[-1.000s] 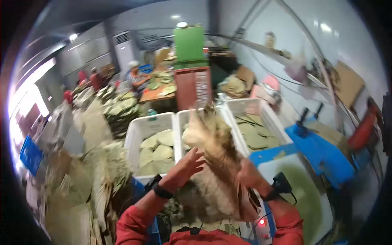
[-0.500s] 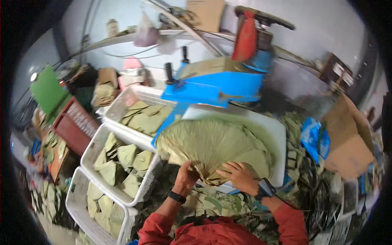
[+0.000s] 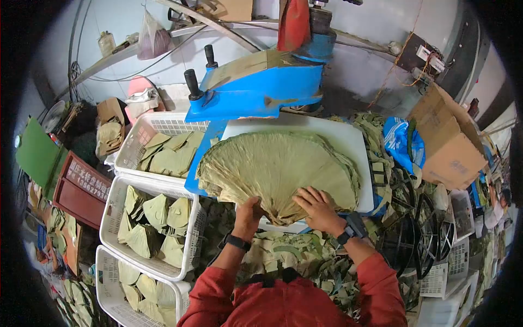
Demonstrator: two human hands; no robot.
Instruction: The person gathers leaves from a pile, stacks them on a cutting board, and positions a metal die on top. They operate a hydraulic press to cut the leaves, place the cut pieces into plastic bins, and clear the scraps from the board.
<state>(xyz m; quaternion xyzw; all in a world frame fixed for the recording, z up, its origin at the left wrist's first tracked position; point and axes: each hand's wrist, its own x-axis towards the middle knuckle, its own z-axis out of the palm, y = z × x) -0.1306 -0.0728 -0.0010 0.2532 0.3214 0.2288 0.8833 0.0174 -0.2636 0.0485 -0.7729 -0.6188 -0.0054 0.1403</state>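
Note:
A thick, fan-shaped stack of dried lotus leaves [image 3: 278,163], pale green and wrinkled, lies on a white cutting board [image 3: 357,147] under a blue press machine [image 3: 256,90]. Its gathered, pleated point faces my body and reaches past the board's front edge. My left hand [image 3: 249,217] is closed on the stack just left of that point, thumb on top, the other fingers largely hidden. On the right side of the point, my right hand [image 3: 320,210] rests palm down on the leaves, its fingers stretched out; its thumb is not clearly visible.
Three white plastic baskets with cut leaf pieces stand at the left, including the middle basket [image 3: 150,182]. Leaf scraps [image 3: 294,256] cover the area below the board. A cardboard box [image 3: 449,141], a blue plastic bag [image 3: 403,141] and black metal frames [image 3: 422,229] are at the right.
The camera view has shifted, so the whole scene sits further left and higher. Both hands keep their places at the stack's gathered point, with little visible change in grip.

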